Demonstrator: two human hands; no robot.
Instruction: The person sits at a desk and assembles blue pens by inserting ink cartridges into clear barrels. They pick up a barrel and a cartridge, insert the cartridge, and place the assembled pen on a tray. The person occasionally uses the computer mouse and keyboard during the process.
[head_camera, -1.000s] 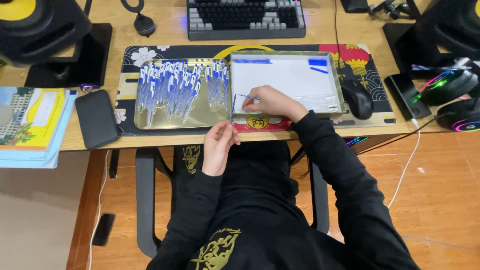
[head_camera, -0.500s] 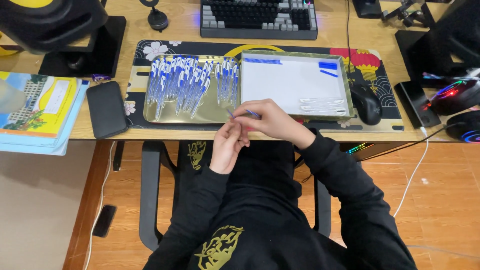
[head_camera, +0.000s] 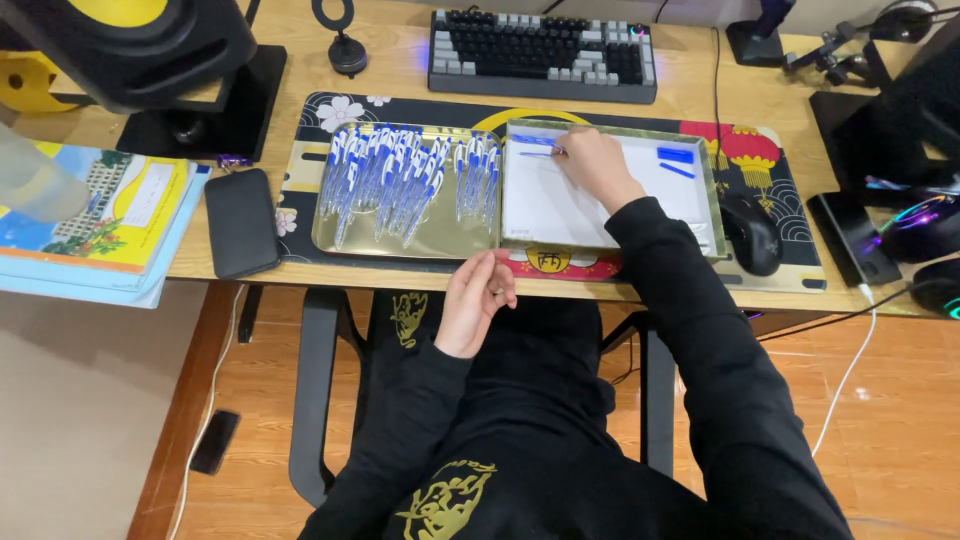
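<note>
**Right hand at blue pens in white-lined tray; left hand idle at desk edge**

The right hand (head_camera: 597, 166) is seen reaching into the far-left corner of the white-lined tray (head_camera: 610, 235), fingers curled down onto a blue pen (head_camera: 537, 141); a second blue piece lies just below it. Whether the pen is actually pinched cannot be told, since the fingertips are hidden by the knuckles. Two more blue pen caps (head_camera: 676, 160) are lying apart on the right side of the same tray.

The left hand (head_camera: 474, 300) is held loosely half-open, palm up, at the near desk edge, just below the tray seam; nothing is seen held in it.

Just left of the white tray, touching it, a gold tray (head_camera: 330, 240) is filled with a dense row of blue-capped pens (head_camera: 405, 180). Both trays are set on a patterned desk mat (head_camera: 770, 215).

Around this: keyboard (head_camera: 543, 55) behind the trays, black mouse (head_camera: 750, 235) just right of the white tray, dark phone (head_camera: 240, 222) to the left, booklets (head_camera: 100, 215) at the far-left edge, speaker (head_camera: 130, 45) at the back left.
</note>
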